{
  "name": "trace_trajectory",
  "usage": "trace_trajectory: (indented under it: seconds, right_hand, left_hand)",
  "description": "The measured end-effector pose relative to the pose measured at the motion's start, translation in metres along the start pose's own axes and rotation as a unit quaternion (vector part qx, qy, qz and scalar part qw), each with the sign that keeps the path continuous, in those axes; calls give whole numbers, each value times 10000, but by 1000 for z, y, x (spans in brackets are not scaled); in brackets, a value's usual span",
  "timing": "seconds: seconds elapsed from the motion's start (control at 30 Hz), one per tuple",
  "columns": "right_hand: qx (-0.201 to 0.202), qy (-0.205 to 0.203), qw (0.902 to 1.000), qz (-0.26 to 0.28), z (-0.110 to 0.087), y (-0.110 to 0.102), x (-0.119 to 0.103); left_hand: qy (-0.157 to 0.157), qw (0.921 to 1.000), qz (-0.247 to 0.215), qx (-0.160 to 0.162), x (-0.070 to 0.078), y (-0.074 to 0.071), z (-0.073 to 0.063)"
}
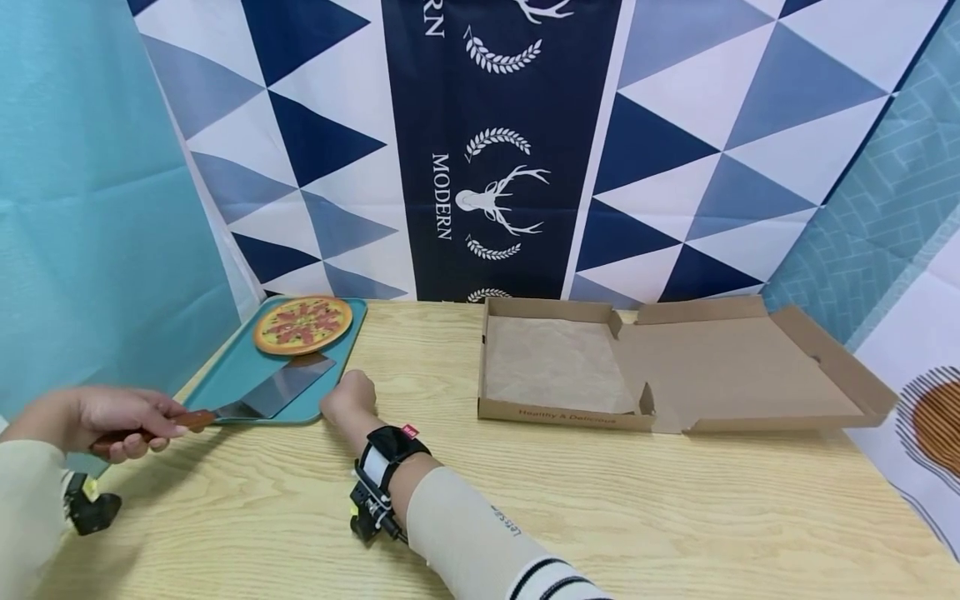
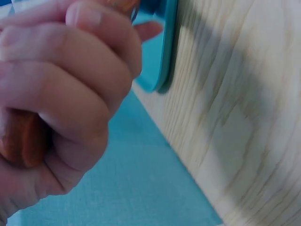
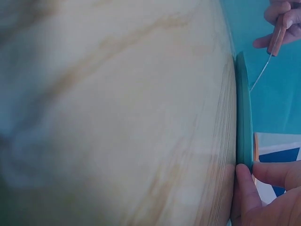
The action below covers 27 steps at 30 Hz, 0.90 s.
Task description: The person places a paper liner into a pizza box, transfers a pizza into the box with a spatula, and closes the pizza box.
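My left hand (image 1: 123, 415) grips the wooden handle of a metal pizza spatula (image 1: 281, 389). The spatula's broad blade is over the teal tray (image 1: 225, 371), its far end close to the near edge of a pizza (image 1: 303, 323). Whether the blade touches the pizza is unclear. In the left wrist view the fingers curl round the brown handle (image 2: 24, 139). At the tray's right side, near the front corner, is my right hand (image 1: 351, 400). The right wrist view shows its thumb and finger pinching the tray rim (image 3: 243, 117).
An open cardboard pizza box (image 1: 562, 406), lined with brown paper, lies right of the tray, its lid (image 1: 738, 367) folded out to the right. A patterned cloth (image 1: 487, 150) hangs behind the wooden table (image 1: 637, 508). Teal cloth (image 1: 82, 208) stands along the left.
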State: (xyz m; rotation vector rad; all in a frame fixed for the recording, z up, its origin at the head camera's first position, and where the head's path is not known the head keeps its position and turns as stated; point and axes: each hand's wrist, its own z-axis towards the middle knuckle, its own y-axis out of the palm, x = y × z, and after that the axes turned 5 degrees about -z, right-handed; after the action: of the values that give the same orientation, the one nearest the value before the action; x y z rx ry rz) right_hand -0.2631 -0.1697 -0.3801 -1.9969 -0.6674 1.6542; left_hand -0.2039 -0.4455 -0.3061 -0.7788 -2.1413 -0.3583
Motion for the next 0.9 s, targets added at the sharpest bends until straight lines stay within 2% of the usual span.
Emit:
trace_trajectory:
  seconds: [0.07,0.13,0.37,0.47,0.67,0.77,0.9]
  right_hand:
    - [25,24,10000,45,1,0,0]
    - [21,43,10000,85,1,-1,0]
    - [-12,23,9999,98,1,0,1]
    - [32,11,10000,88,0,1,1]
    - [72,-73,9998,140,-2,3,3]
    - [81,-80,9999,115,-1,4,4]
    - [82,-60,9999,43,1,3,4]
  left_hand:
    - [29,9994,106,325,-1,6,1]
    - [13,9986,178,503,-1,10,2]
    - [-96,9975,306,634,-1,17,-3]
    - [-138,9971,290,684,-3,16,-9]
    - [-454,9943,378,891,-10,7,-20]
    - [-582,9939,381,860,-12,-1,-23]
    - [-555,9955,253,726,-13,-9,-20]
